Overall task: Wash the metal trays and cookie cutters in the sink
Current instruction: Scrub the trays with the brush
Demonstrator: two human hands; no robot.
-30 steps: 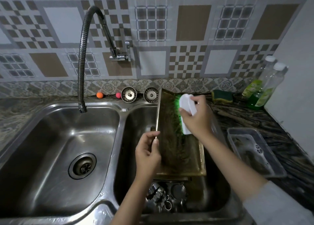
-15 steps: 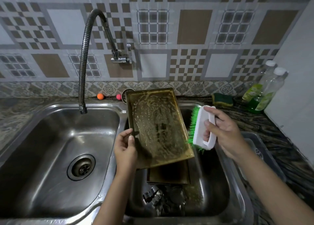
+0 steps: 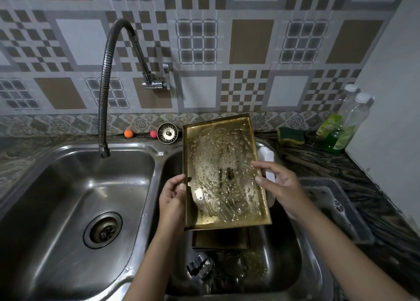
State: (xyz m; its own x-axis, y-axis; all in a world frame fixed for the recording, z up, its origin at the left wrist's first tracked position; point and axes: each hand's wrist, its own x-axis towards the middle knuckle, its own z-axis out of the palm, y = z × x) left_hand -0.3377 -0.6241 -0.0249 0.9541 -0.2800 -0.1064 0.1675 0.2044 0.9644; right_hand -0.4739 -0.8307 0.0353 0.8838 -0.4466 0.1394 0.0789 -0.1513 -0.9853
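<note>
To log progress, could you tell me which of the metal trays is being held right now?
The soapy gold tray, lifted over the right basin, with the left hand and right hand on its long edges. The darker tray lies beneath it.

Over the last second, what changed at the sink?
The right hand set the brush down behind the soapy tray and took the tray's right edge. The tray turned to face up, above the right basin. The left hand kept its grip; the cookie cutters stayed put.

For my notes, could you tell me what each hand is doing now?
Left hand: holds the tray by its left edge.
Right hand: holds the tray's right edge.
</note>
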